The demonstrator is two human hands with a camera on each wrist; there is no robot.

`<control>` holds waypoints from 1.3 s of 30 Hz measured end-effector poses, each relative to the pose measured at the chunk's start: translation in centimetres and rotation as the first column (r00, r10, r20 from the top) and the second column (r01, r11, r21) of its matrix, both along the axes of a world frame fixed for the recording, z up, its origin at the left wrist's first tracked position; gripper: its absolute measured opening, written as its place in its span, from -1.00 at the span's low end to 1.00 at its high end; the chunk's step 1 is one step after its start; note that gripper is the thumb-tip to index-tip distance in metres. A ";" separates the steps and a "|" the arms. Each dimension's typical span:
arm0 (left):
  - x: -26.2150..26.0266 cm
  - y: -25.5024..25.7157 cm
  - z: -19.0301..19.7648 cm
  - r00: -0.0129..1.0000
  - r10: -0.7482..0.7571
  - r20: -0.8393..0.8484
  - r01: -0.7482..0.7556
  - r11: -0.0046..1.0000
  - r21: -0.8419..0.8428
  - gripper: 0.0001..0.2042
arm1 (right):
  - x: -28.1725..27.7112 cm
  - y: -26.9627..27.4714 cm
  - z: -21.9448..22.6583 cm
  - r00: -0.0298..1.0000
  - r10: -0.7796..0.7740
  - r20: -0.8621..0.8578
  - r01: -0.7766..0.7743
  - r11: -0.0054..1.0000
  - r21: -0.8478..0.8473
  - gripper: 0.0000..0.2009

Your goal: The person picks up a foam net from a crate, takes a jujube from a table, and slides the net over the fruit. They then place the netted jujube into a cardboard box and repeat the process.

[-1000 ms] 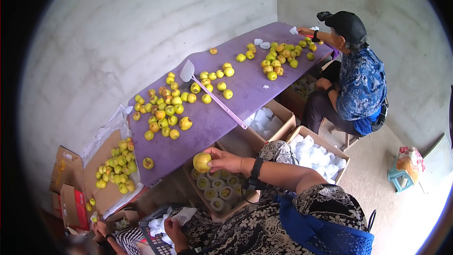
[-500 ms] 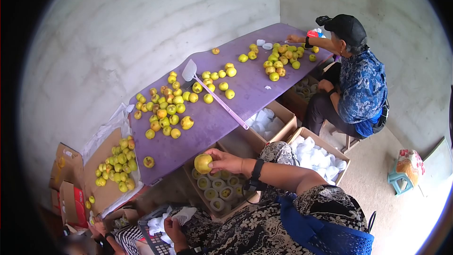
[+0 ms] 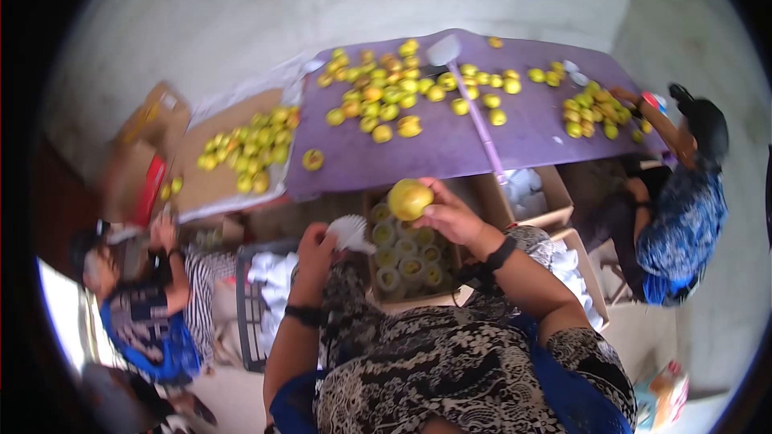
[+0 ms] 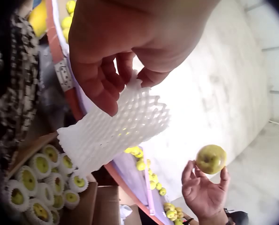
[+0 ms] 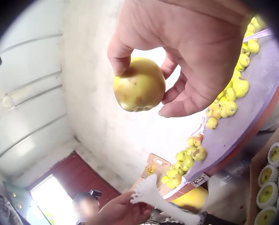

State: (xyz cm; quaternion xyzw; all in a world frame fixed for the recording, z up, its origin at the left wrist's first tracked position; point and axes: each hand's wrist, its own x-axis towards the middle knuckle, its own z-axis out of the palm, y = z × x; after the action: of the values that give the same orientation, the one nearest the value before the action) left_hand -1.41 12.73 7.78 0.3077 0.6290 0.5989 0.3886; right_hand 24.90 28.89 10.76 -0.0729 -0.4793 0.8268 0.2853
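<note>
Between thumb and fingers my right hand (image 3: 454,215) holds a yellow-green apple (image 3: 409,199), raised in front of the purple table's near edge. A brownish blush marks the apple's skin in the right wrist view (image 5: 139,85). My left hand (image 3: 315,251) pinches one end of a white foam net sleeve (image 4: 118,124), which hangs flattened from the fingertips. The sleeve and the apple are apart. Beneath both hands stands a cardboard box (image 3: 410,303) with several apples in foam sleeves (image 4: 42,164) set in rows.
Loose apples (image 3: 386,96) lie across the purple table (image 3: 362,165), with a pink-handled fly swatter (image 3: 486,141) among them. A dark crate (image 3: 251,313) of white sleeves stands at my left. Boxes of sleeves (image 3: 527,193) are on the right. Other people sit at both sides.
The head view has swung left and down, bringing the person at left into sight. My left hand has lifted the foam sleeve from beside the crate towards the apple, which my right hand still holds.
</note>
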 end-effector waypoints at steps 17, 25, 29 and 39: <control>4.0 0.3 3.8 0.999 -0.022 -0.028 0.024 0.998 0.057 -0.83 | -1.0 -1.7 1.6 0.969 0.240 -0.059 -0.245 0.964 -0.102 -0.37; 4.4 0.0 3.0 0.995 -0.022 -0.101 0.025 0.999 0.026 -0.81 | -3.5 -3.7 4.6 0.977 0.082 0.198 -0.149 0.925 0.349 -0.42; 4.4 -0.7 3.4 0.995 -0.061 -0.076 0.062 0.998 0.014 -0.81 | -4.9 -4.4 2.6 0.937 0.040 0.347 -0.177 0.911 0.372 -0.44; 3.3 -1.6 3.4 0.965 -0.102 0.242 0.101 0.995 0.013 -0.80 | -4.7 -4.5 2.2 0.898 0.157 0.411 -0.264 0.939 0.219 -0.43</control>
State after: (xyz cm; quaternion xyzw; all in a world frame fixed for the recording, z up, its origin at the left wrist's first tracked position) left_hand 1.89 11.16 11.21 0.2640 0.5602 0.6114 0.4926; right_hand 20.19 24.38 12.98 -0.1426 -0.6391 0.7491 0.1003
